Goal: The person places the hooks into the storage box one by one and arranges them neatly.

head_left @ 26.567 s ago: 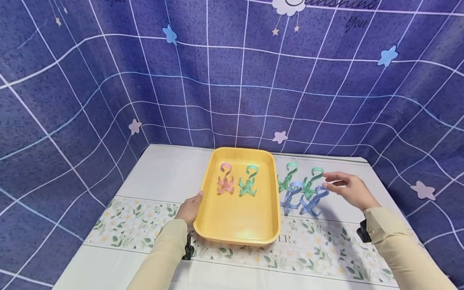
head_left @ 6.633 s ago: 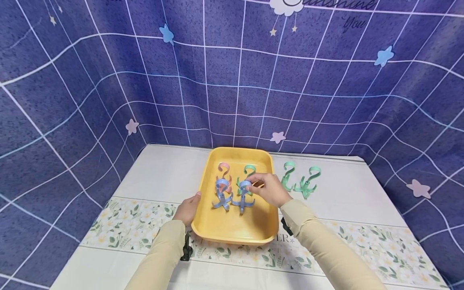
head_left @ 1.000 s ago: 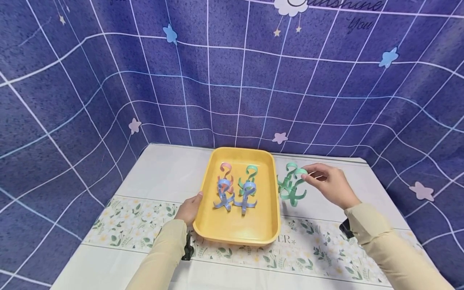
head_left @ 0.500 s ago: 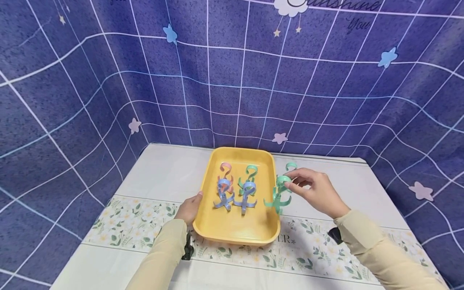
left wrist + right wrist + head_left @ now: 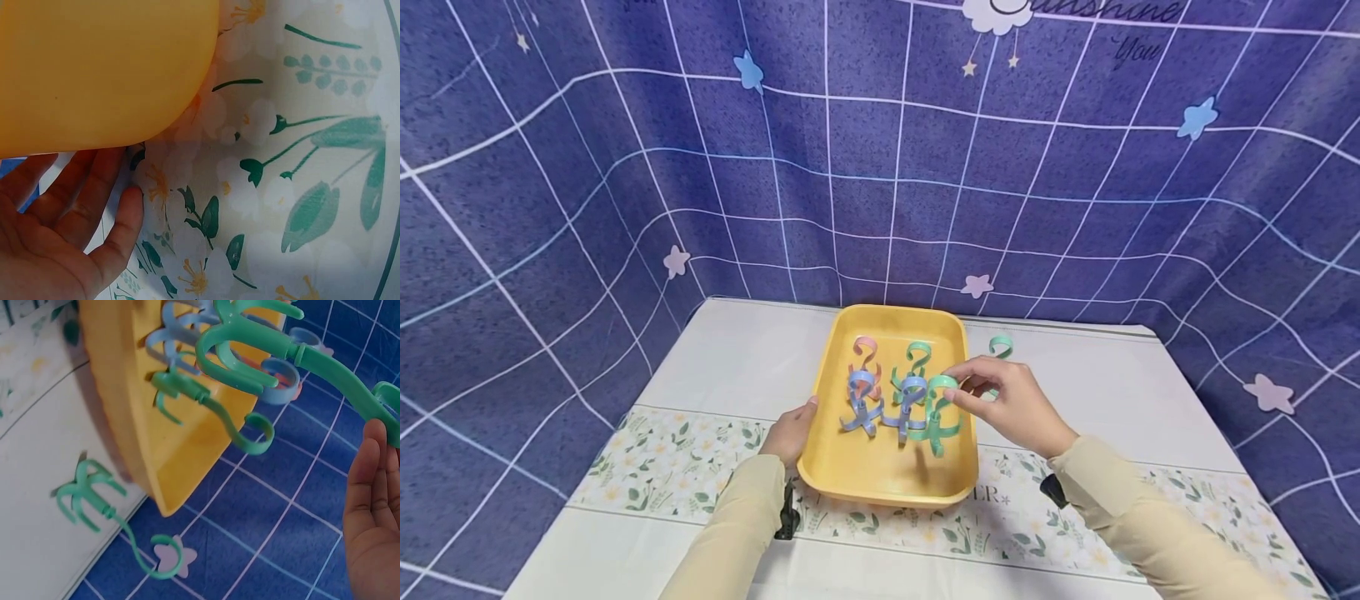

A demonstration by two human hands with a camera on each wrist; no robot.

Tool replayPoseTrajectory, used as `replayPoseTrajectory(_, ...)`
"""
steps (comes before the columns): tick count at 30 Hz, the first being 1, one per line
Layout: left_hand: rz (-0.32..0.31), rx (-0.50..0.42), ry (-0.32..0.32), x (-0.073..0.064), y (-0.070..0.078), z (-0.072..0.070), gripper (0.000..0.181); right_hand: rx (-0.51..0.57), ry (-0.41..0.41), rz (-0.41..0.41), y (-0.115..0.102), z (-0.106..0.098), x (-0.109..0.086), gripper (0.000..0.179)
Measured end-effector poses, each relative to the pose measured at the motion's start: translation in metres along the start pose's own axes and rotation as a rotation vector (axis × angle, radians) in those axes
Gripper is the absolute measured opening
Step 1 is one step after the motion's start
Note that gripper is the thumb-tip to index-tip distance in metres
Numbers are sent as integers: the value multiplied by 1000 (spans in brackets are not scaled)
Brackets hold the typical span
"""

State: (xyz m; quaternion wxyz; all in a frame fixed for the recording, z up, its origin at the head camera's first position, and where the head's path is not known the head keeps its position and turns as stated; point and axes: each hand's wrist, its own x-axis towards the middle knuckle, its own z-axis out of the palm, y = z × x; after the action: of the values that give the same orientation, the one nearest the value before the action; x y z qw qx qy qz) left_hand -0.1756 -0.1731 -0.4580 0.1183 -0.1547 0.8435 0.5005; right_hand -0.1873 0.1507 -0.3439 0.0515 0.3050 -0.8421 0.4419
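A yellow tray (image 5: 880, 477) holds a pink four-pronged hanging hook (image 5: 865, 343), a green one (image 5: 918, 347), and two blue ones (image 5: 860, 408) (image 5: 903, 425). My left hand (image 5: 790, 432) grips the tray's left side, thumb at the rim; the left wrist view shows its fingers (image 5: 72, 212) against the outer wall. By its curved top, my right hand (image 5: 1011, 408) pinches another green hook (image 5: 935, 430), prongs downward, over the tray's right part beside the blue hooks. In the right wrist view this green hook (image 5: 262, 342) looms close to the camera.
One more green hook (image 5: 94, 499) stands on the white table right of the tray, partly hidden behind my right hand in the head view. A floral strip (image 5: 685, 467) crosses the tabletop. Behind rises a blue gridded curtain (image 5: 865, 208) with star patterns.
Over the last second my right hand has carried the green hook leftward from the table across the tray's right rim. Earlier, the blue hooks moved from the table into the tray. The left hand stays put.
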Motion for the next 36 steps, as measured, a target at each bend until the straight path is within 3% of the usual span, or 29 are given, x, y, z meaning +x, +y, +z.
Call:
replayPoseTrajectory(16, 4, -1, 1, 1, -1, 0, 67, 77, -69, -22, -12, 43, 16, 18)
replayPoseTrajectory(36, 21, 1, -4, 0, 0, -1, 66, 143, -195, 78, -16, 93, 30, 9)
